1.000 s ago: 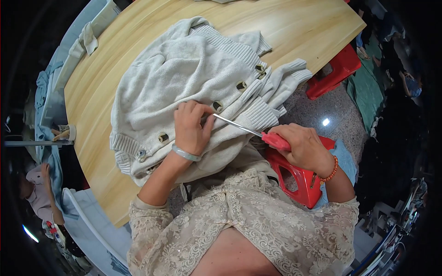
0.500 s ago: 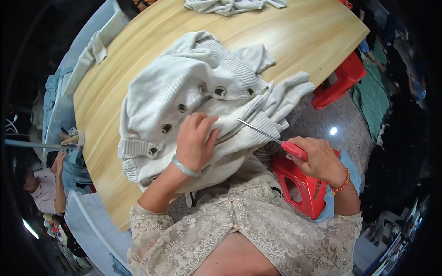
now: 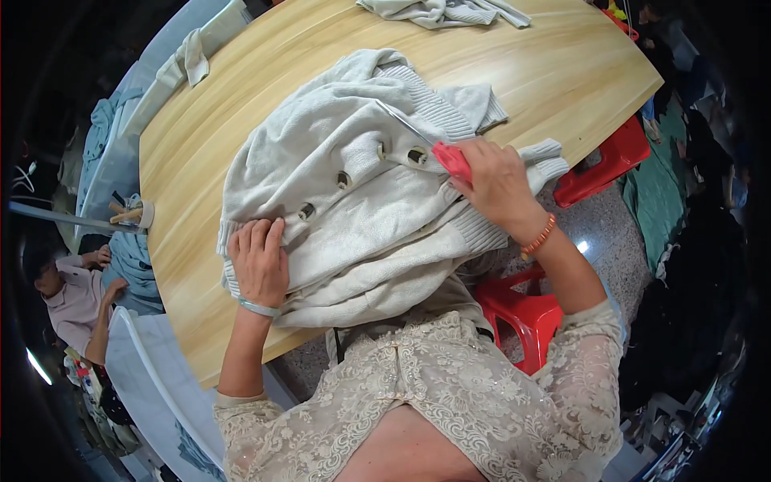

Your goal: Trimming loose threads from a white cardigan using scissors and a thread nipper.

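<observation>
A cream knitted cardigan lies bunched on the wooden table, with several dark buttons along its front band. My left hand is at its lower left, closed on the ribbed hem corner and covering it. In my right hand is a tool with a red handle and a long thin metal shaft; its exact kind I cannot make out. The shaft lies over the knit above the buttons, pointing up and left. One ribbed cuff sticks out at the right, beyond my right hand.
Another pale knit lies at the table's far edge. Red plastic stools stand right of me. A pale bin runs along the left, with a small cup of tools at the table edge. Someone in pink sits left, handling blue-grey cloth.
My left hand has moved from the middle of the cardigan left to its hem. My right hand has carried the red-handled tool up over the knit near the buttons.
</observation>
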`<action>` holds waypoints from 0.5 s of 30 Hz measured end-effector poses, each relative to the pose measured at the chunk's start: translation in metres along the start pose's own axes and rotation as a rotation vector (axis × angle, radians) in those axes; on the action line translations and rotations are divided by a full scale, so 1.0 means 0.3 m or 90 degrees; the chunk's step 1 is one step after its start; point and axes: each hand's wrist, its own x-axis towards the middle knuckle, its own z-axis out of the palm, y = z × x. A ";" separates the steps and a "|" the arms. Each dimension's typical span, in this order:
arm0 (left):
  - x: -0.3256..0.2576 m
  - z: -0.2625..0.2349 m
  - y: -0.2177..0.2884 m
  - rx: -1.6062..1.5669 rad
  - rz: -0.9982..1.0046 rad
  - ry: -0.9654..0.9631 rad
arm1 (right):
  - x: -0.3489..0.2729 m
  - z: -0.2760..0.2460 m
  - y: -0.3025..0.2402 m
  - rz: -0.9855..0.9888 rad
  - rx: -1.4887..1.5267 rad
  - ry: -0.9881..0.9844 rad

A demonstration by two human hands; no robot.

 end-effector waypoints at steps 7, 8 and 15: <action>-0.035 -0.164 -0.107 -0.120 -0.006 0.150 | 0.015 -0.023 0.095 -0.038 -0.017 0.031; -0.048 -0.210 -0.111 -0.127 0.002 0.135 | -0.002 -0.069 0.113 -0.054 -0.007 0.051; -0.131 -0.216 -0.084 -0.045 0.023 -0.002 | -0.148 -0.176 0.188 -0.029 -0.060 -0.049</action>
